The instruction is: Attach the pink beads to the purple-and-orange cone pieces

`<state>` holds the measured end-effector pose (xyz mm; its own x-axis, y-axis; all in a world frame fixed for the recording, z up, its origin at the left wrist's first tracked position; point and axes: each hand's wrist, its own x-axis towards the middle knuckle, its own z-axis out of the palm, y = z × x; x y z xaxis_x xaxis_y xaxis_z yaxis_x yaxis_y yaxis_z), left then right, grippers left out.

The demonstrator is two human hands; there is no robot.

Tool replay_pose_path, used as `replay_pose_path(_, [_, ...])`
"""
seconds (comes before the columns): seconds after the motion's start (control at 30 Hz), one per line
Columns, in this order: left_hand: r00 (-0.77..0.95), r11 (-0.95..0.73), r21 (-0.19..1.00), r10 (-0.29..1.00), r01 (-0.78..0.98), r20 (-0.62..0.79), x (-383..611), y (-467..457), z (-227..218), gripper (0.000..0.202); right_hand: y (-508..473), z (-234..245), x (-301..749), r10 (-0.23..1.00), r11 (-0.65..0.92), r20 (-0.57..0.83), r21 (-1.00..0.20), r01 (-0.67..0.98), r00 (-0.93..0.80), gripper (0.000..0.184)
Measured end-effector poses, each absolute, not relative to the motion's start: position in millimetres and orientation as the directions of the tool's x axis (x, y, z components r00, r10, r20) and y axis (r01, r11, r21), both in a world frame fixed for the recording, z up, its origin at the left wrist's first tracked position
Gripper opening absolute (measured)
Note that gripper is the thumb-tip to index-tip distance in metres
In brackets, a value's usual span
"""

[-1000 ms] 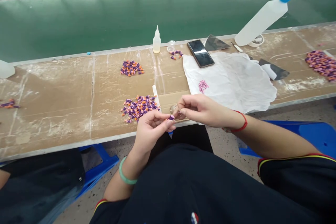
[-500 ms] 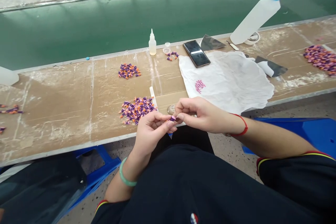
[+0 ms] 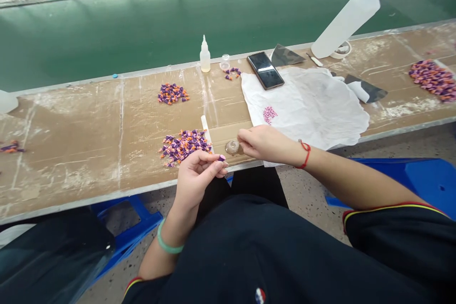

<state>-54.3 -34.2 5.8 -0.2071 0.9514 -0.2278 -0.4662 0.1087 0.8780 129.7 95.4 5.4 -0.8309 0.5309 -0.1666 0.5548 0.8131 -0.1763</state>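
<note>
Purple-orange pieces [image 3: 184, 147] just beside left hand [image 3: 197, 175]

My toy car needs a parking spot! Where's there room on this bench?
The bare cardboard left of the purple-and-orange pieces has the most room, up to the little pile at the far end. It's crowded around the right hand, with the glass dish, white cloth and phone.

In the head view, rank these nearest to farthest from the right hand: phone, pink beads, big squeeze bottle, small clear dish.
1. Small clear dish: left of the right hand.
2. Pink beads: straight ahead.
3. Phone: farther ahead.
4. Big squeeze bottle: back right.
</note>
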Motion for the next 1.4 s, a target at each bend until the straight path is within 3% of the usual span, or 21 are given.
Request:
replay_pose_path(0.33, [-0.177, 0.116, 0.9, 0.962, -0.419, -0.206, -55.6, -34.5, -3.5, 0.028, 92.7, 6.2, 123.3, 0.508, 0.828, -0.203, -0.155, 0.54, -0.837, 0.011])
replay_pose_path(0.43, [-0.174, 0.11, 0.897, 0.964, -0.428, -0.201, -55.6, -34.2, -4.4, 0.027, 92.5, 7.5, 125.4, 0.515, 0.816, -0.175, -0.2, 0.542, -0.839, 0.01])
replay_pose_path(0.5, [-0.176, 0.098, 0.884, 0.964, -0.457, -0.198, -54.6, -33.8, -2.3, 0.026, 90.4, 12.1, 127.4, 0.534, 0.778, -0.117, -0.32, 0.541, -0.837, 0.01])
replay_pose_path(0.63, [-0.157, 0.09, 0.857, 0.968, -0.508, -0.195, -50.6, -33.1, 5.2, 0.026, 78.2, 30.1, 129.1, 0.539, 0.566, -0.028, -0.728, 0.387, -0.842, 0.014])
replay_pose_path(0.73, [-0.123, 0.089, 0.848, 0.976, -0.523, -0.178, -48.0, -32.7, 9.9, 0.024, 67.6, 43.1, 127.2, 0.518, 0.456, 0.034, -0.856, 0.243, -0.855, 0.014])
replay_pose_path(1.17, [-0.109, 0.065, 0.87, 0.985, -0.489, -0.135, -46.7, -32.3, 13.6, 0.019, 58.4, 49.5, 124.5, 0.532, 0.386, 0.058, -0.904, 0.181, -0.844, 0.01])
replay_pose_path(1.4, [-0.115, 0.06, 0.877, 0.985, -0.478, -0.13, -46.1, -32.3, 13.7, 0.019, 59.5, 50.2, 124.4, 0.52, 0.445, 0.077, -0.874, 0.193, -0.851, 0.007])
